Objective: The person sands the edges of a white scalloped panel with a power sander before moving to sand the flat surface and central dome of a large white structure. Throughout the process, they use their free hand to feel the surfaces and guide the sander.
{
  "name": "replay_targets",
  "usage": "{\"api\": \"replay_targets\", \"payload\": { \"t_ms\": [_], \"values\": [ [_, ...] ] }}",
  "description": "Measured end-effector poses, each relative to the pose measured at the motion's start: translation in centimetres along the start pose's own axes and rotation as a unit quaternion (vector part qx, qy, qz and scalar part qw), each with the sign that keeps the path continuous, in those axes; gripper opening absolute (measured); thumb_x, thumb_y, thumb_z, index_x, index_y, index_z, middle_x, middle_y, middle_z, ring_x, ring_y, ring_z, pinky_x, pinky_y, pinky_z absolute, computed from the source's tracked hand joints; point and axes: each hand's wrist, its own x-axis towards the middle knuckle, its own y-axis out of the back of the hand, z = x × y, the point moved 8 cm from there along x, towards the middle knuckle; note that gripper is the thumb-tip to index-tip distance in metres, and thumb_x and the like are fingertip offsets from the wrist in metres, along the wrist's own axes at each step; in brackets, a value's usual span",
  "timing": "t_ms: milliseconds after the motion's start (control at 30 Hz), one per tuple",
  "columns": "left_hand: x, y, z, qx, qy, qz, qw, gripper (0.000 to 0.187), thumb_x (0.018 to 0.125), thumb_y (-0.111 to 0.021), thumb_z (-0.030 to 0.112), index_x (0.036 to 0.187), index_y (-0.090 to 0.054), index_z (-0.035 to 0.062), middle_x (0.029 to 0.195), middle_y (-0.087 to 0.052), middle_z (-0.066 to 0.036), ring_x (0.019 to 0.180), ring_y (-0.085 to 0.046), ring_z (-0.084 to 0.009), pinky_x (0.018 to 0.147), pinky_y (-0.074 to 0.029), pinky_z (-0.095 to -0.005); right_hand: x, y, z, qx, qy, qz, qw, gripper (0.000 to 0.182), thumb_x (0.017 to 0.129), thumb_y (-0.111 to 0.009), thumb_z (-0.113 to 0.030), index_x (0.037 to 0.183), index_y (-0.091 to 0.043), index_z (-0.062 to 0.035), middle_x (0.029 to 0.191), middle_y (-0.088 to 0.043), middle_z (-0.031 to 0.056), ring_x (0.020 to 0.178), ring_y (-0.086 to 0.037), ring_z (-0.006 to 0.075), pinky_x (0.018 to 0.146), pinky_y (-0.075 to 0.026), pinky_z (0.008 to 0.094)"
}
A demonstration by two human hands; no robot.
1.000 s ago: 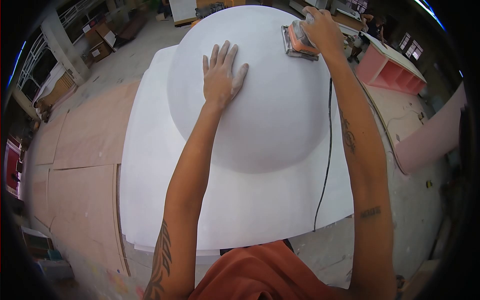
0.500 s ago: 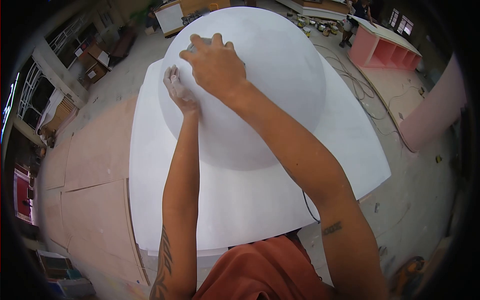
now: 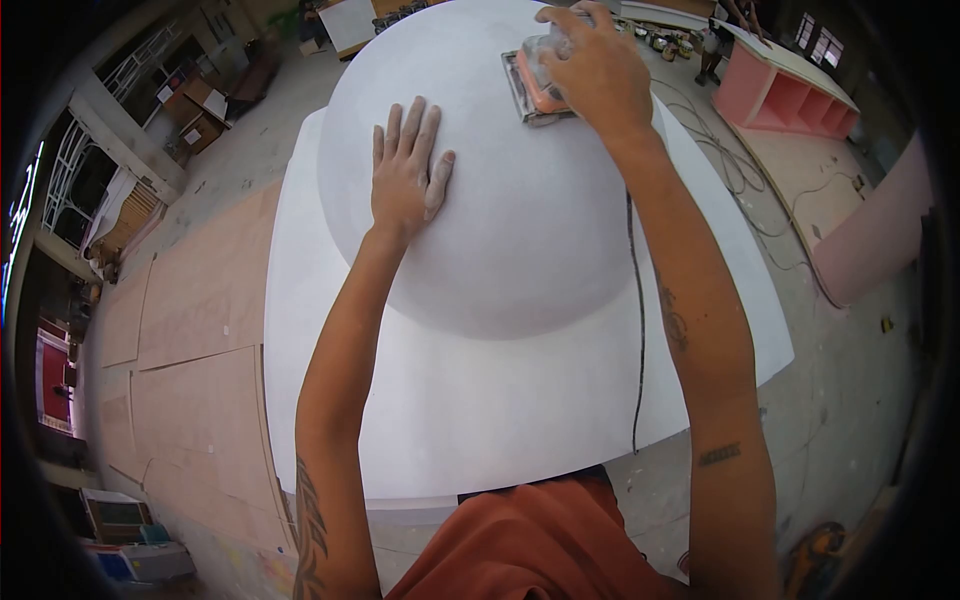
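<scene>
A big white dome point(image 3: 500, 240) rises from a white panel point(image 3: 480, 410) in front of me. My left hand point(image 3: 405, 175) lies flat on the dome's left side, fingers spread and dusty. At the dome's upper right, my right hand point(image 3: 600, 70) is wrapped round an orange and grey power sander point(image 3: 540, 80), whose flat pad rests against the white surface. A black cord point(image 3: 638, 320) hangs beside my right forearm, down across the panel to its front edge.
Brown boards point(image 3: 205, 300) cover the floor at left. A pink shelf unit point(image 3: 790, 95) stands at upper right, with a person point(image 3: 715, 45) beside it. Hoses point(image 3: 725, 150) lie on the floor, near a pink curved piece point(image 3: 870, 240). Cans point(image 3: 670, 45) stand farther back.
My right hand has moved right across the dome with the sander, which now shows clearly. My left hand has shifted right and now lies flat. The cord now hangs beside my right forearm.
</scene>
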Motion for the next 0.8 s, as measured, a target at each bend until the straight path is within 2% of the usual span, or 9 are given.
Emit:
{"api": "replay_targets", "payload": {
  "t_ms": [67, 300, 400, 467, 600, 667, 700, 767, 800],
  "values": [
    [-0.1, 0.4, 2.1, -0.001, -0.075, -0.029, 0.997, 0.060, 0.108, -0.049, 0.046, 0.164, -0.045, 0.0263, 0.174, -0.034, -0.001, 0.163, -0.021, -0.0288, 0.135, -0.014, -0.0531, 0.6, -0.2, 3.3, -0.006, -0.013, 0.003, 1.000, 0.044, 0.091, -0.075, -0.033, 0.135, -0.070, -0.0326, 0.143, -0.062, 0.0045, 0.117, -0.068, 0.0417, 0.091, -0.063, 0.0500],
    [-0.3, 1.7, 2.8, -0.071, -0.153, 0.021, 0.985, 0.038, 0.102, -0.063, 0.027, 0.138, -0.073, 0.0238, 0.153, -0.062, -0.004, 0.152, -0.045, -0.0313, 0.129, -0.032, -0.0535, 2.4, -1.8, 11.5, -0.069, -0.101, -0.005, 0.992, 0.049, 0.093, -0.072, -0.035, 0.141, -0.066, -0.0283, 0.148, -0.059, 0.0114, 0.114, -0.070, 0.0464, 0.092, -0.061, 0.0528],
    [-0.2, 2.4, 2.7, -0.102, -0.113, 0.098, 0.983, 0.029, 0.098, -0.065, 0.013, 0.124, -0.078, 0.0156, 0.140, -0.071, -0.006, 0.142, -0.057, -0.0328, 0.121, -0.044, -0.0501, 1.5, -0.7, 7.9, -0.101, -0.083, 0.000, 0.991, 0.050, 0.093, -0.072, -0.034, 0.141, -0.066, -0.0253, 0.145, -0.060, 0.0118, 0.113, -0.069, 0.0487, 0.091, -0.062, 0.0527],
    [-0.6, 2.9, 0.2, -0.143, 0.006, 0.161, 0.977, 0.025, 0.102, -0.058, 0.009, 0.118, -0.077, 0.0097, 0.135, -0.071, -0.011, 0.138, -0.060, -0.0348, 0.114, -0.050, -0.0470, -0.2, 0.0, 2.2, -0.090, -0.043, -0.004, 0.995, 0.046, 0.092, -0.071, -0.030, 0.137, -0.069, -0.0237, 0.140, -0.061, 0.0108, 0.111, -0.067, 0.0476, 0.084, -0.064, 0.0511],
    [-1.1, 2.7, -3.3, -0.226, 0.126, 0.188, 0.948, 0.030, 0.108, -0.047, 0.012, 0.123, -0.071, 0.0021, 0.137, -0.069, -0.018, 0.137, -0.061, -0.0344, 0.116, -0.047, -0.0449, -4.7, 0.7, -8.5, -0.040, 0.080, 0.059, 0.994, 0.035, 0.088, -0.073, -0.018, 0.123, -0.076, -0.0204, 0.137, -0.062, 0.0085, 0.111, -0.063, 0.0428, 0.072, -0.066, 0.0395],
    [-1.9, 1.5, -6.5, -0.388, 0.201, 0.246, 0.865, 0.036, 0.111, -0.039, 0.016, 0.132, -0.062, -0.0016, 0.136, -0.069, -0.019, 0.139, -0.059, -0.0330, 0.119, -0.044, -0.0436, -6.8, -0.1, -12.3, 0.009, 0.120, 0.049, 0.992, 0.032, 0.088, -0.072, -0.016, 0.119, -0.077, -0.0207, 0.138, -0.062, 0.0073, 0.113, -0.063, 0.0386, 0.071, -0.066, 0.0390],
    [-2.2, 0.9, -7.3, -0.392, 0.199, 0.242, 0.865, 0.036, 0.111, -0.039, 0.016, 0.132, -0.062, -0.0016, 0.136, -0.069, -0.019, 0.139, -0.059, -0.0330, 0.119, -0.044, -0.0436, -7.9, -0.6, -13.7, 0.005, 0.128, 0.019, 0.992, 0.039, 0.085, -0.077, -0.018, 0.123, -0.076, -0.0249, 0.139, -0.062, 0.0061, 0.111, -0.063, 0.0346, 0.073, -0.065, 0.0397],
    [-2.8, -1.1, -9.8, -0.650, 0.227, 0.274, 0.671, 0.041, 0.111, -0.034, 0.018, 0.140, -0.051, -0.0051, 0.141, -0.065, -0.023, 0.141, -0.055, -0.0313, 0.124, -0.037, -0.0416, -10.2, -0.2, -15.3, 0.000, 0.136, 0.019, 0.991, 0.037, 0.086, -0.077, -0.019, 0.122, -0.076, -0.0251, 0.140, -0.062, 0.0058, 0.112, -0.063, 0.0332, 0.079, -0.063, 0.0412],
    [-3.3, -1.0, -10.1, -0.663, 0.257, 0.263, 0.652, 0.045, 0.111, -0.032, 0.020, 0.147, -0.045, -0.0053, 0.146, -0.061, -0.026, 0.144, -0.052, -0.0326, 0.127, -0.034, -0.0412, -11.3, -0.3, -15.8, 0.029, 0.154, 0.016, 0.987, 0.036, 0.086, -0.077, -0.021, 0.121, -0.077, -0.0234, 0.140, -0.062, 0.0051, 0.114, -0.063, 0.0323, 0.080, -0.061, 0.0424]
  ]
}}
